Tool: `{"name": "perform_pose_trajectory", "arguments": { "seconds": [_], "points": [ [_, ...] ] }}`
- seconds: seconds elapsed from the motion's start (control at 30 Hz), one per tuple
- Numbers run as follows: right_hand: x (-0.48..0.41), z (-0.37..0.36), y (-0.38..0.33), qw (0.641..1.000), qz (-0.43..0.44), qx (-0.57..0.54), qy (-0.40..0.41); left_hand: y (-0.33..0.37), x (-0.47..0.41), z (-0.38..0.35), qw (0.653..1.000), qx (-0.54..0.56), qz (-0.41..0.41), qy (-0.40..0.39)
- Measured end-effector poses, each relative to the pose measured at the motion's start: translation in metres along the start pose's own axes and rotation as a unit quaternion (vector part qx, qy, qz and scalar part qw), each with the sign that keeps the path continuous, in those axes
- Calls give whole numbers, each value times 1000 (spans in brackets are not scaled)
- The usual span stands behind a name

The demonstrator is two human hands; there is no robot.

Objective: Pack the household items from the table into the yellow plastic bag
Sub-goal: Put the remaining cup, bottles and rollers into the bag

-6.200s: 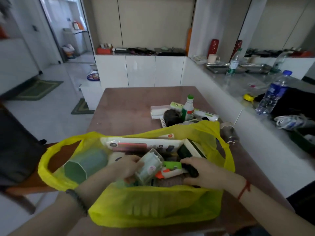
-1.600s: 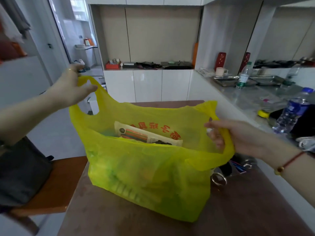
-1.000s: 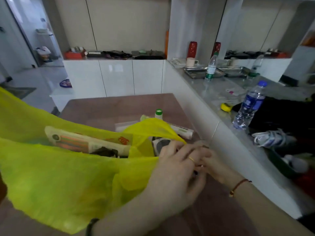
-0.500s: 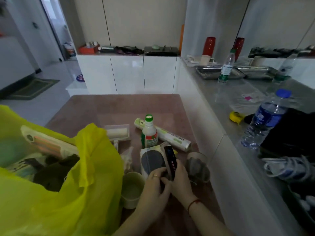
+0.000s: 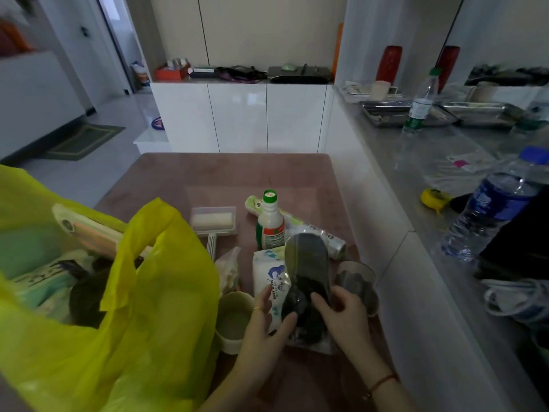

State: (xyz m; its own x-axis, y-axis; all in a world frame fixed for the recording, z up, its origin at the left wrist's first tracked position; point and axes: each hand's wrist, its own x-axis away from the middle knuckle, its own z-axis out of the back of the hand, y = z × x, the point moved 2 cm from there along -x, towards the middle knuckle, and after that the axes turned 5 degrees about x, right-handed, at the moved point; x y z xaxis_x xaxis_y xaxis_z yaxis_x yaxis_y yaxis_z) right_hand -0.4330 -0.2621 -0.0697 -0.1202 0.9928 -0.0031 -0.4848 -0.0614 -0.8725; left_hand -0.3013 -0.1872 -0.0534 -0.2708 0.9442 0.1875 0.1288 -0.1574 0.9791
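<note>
The yellow plastic bag stands open at the left of the brown table, with a long flat packet and other items inside. Both hands hold a dark item in a clear wrapper, tilted upright over the table. My left hand grips its lower left side; my right hand grips its lower right. Behind it lies a baby wipes pack. A white bottle with a green cap, a long tube and a lint roller in a clear case lie farther back.
A pale green cup stands beside the bag and a clear glass sits at the table's right edge. A small clear pouch lies between them. The white counter at the right holds water bottles, metal trays and a yellow tape measure.
Earlier both hands held up the bag by its handles, then let it go. Now they have lifted the dark wrapped item higher off the table, uncovering the baby wipes pack.
</note>
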Motion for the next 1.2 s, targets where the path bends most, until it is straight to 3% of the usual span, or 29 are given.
{"name": "perform_pose_trajectory", "arguments": {
  "seconds": [0.1,0.17,0.23,0.3,0.37,0.43,0.53,0.73,0.9,1.0,1.07,1.13,1.2],
  "points": [
    [16,22,-27,987,18,-123,-105,3,-2,-1,998,40,19,-36],
    [22,21,-32,975,15,-111,-193,4,-3,-1,998,47,25,-33],
    [20,14,-31,975,-30,-135,-174,7,-3,4,999,44,10,22],
    [7,4,-22,979,-107,-157,-75,12,-2,13,996,44,-12,76],
    [-9,-9,-22,989,-129,-48,-54,18,3,23,994,17,-27,101],
    [-19,-28,-28,977,-135,86,-140,18,8,32,996,-16,-16,91],
    [-26,-50,-42,946,-213,134,-204,17,18,37,997,-42,10,60],
    [-29,-61,-36,938,-306,-34,-158,18,25,51,997,-15,46,53],
    [-24,-62,-39,968,-221,0,-117,27,27,51,999,-10,37,18],
    [-19,-47,-46,992,-124,5,-32,33,28,50,1000,3,24,0],
    [-10,-21,-64,992,-81,-63,70,40,30,46,1000,24,16,-5],
    [3,11,-87,970,-70,-173,156,51,33,41,999,33,-9,-10],
    [16,46,-113,944,-54,-284,158,66,36,35,998,29,-51,-22]
  ]
}}
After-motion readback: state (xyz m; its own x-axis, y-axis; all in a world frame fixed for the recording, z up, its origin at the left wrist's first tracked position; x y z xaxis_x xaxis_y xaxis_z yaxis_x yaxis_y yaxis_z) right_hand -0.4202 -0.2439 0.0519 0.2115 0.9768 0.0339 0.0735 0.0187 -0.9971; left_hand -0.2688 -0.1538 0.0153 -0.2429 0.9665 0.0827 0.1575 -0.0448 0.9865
